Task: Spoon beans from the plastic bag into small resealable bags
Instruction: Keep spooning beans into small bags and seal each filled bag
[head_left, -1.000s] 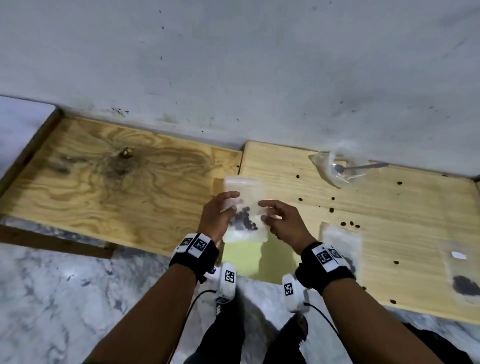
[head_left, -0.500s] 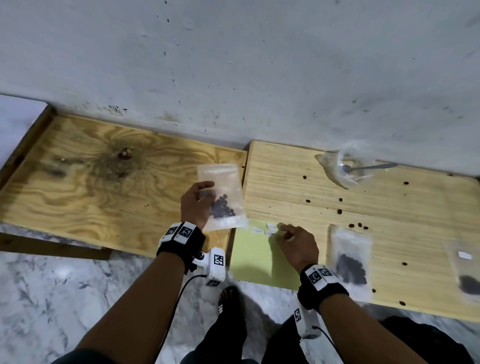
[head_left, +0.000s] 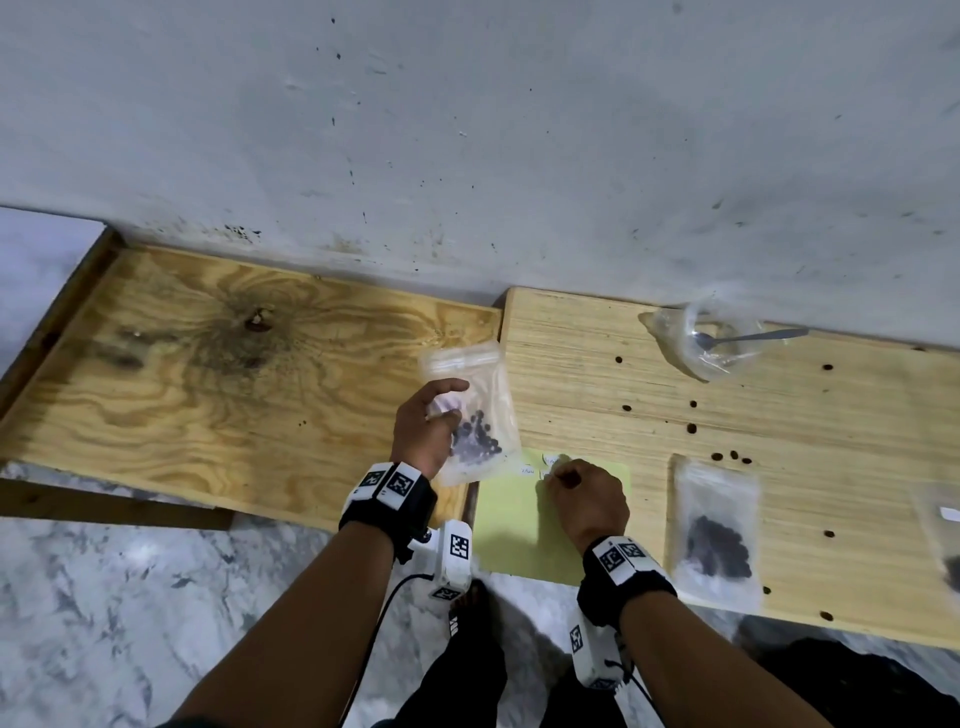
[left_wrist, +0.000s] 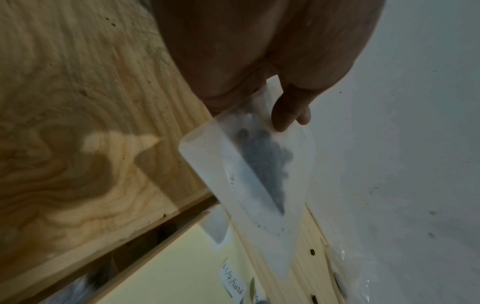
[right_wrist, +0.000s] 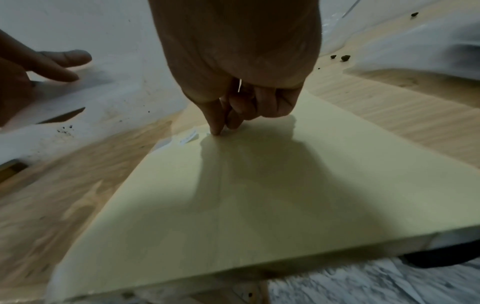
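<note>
A small resealable bag (head_left: 480, 415) with dark beans in its bottom hangs tilted above the seam between the two boards, and my left hand (head_left: 434, 415) grips it by its left side. In the left wrist view the thumb and fingers (left_wrist: 288, 111) clamp the bag (left_wrist: 259, 174) near its top. My right hand (head_left: 558, 475) is curled, its thumb and forefinger tips pinching at a small white label (head_left: 545, 474) on a yellow sheet (head_left: 511, 530). The clear plastic bag (head_left: 711, 338) lies by the wall with a spoon (head_left: 758, 336) in it.
Two filled small bags lie on the right board, one (head_left: 717, 535) beside the sheet and one (head_left: 943, 540) at the frame's edge. Loose beans (head_left: 691, 428) are scattered over that board. More white labels (head_left: 527, 470) sit on the sheet. The left plywood board (head_left: 208, 395) is bare.
My right hand let go of the bag and dropped to the labels on the yellow sheet. My left hand carried the bag a little left and keeps hold of it.
</note>
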